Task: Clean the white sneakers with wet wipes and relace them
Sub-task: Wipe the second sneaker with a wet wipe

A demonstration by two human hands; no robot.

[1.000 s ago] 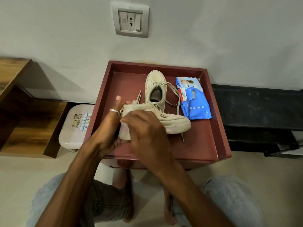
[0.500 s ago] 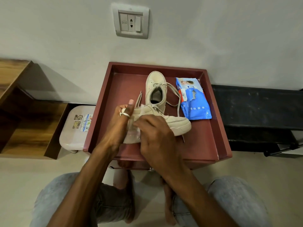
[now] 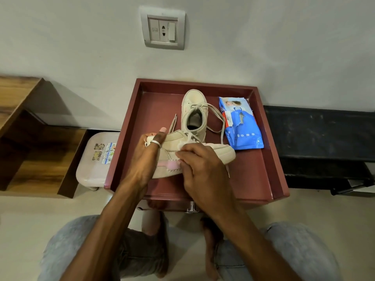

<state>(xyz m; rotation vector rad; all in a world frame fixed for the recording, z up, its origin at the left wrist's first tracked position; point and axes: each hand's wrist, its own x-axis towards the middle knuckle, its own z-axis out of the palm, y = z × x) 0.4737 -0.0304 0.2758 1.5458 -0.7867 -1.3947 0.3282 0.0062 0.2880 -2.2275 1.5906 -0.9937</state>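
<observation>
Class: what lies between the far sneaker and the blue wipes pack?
Head view: a loose lace from the far sneaker, on red tray floor beside the wipes pack.

Red tray carries the far sneaker and blue wipes pack.

One wide-angle head-worn view looks forward and steeply down, close at arm's length: left hand and right hand meet at centre over a maroon tray table. Wall socket plate at 12 o'clock, knees at 6 o'clock.
</observation>
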